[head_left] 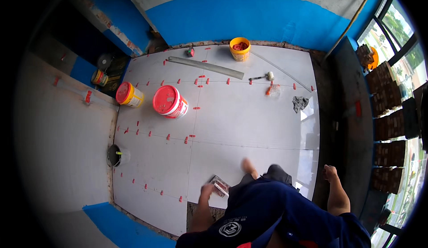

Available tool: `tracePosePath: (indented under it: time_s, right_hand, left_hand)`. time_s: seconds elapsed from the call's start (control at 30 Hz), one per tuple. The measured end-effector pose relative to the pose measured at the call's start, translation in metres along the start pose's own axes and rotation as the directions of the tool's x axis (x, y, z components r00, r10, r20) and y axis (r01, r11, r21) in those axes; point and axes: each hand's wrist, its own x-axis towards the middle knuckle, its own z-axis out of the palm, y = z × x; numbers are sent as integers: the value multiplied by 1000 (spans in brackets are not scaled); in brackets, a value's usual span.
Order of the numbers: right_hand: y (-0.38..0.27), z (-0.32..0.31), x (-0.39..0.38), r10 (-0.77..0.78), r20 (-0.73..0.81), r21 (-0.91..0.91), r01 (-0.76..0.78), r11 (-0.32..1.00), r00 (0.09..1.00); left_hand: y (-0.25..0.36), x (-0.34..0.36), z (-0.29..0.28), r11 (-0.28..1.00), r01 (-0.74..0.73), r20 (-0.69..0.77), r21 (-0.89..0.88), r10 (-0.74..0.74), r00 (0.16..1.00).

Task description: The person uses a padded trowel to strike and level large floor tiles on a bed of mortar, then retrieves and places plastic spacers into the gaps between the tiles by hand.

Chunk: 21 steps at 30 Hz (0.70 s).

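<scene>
My left hand (pixel 206 191), smeared by motion, is at the lower middle, beside a flat metal trowel (pixel 221 186) with a reddish handle; whether it grips the trowel I cannot tell. Out to the right, over the dark strip along the tiling, my right hand (pixel 330 172) has curled fingers with nothing visible in them. My bare foot (pixel 248 167) is on the large pale floor tiles (pixel 240 118), which have red clips (pixel 168 137) along several seams. Bare rough floor (pixel 195 211) shows at the lower edge, partly hidden by my body.
Two red-lidded buckets (pixel 167 98) stand left, near a grey bucket (pixel 114 155). A yellow bucket of red pieces (pixel 240 47), long metal bar (pixel 205 67), thin rod (pixel 281 72), mallet (pixel 269 76) and crumpled grey bag (pixel 300 103) lie beyond. Stacked brown boxes (pixel 388 154) line the window side.
</scene>
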Motion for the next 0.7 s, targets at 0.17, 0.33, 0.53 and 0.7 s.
tracePosePath:
  time_s: [0.17, 0.33, 0.53, 0.7]
  right_hand:
    - [-9, 24, -12, 124, 43, 169, -130, 977, 991]
    - [-29, 106, -13, 311, 245, 40, -330, 943, 918]
    - [-123, 145, 72, 338, 321, -22, -350, 937, 884]
    - [-304, 124, 187, -73, 174, -275, 119, 954, 982]
  left_hand:
    - [183, 73, -83, 902, -226, -271, -368, 129, 954]
    - [305, 102, -101, 859, -354, -187, -370, 304, 934]
    - [322, 128, -57, 978, -177, -90, -109, 167, 982]
    - [303, 135, -55, 848, -164, 146, 503, 103, 984]
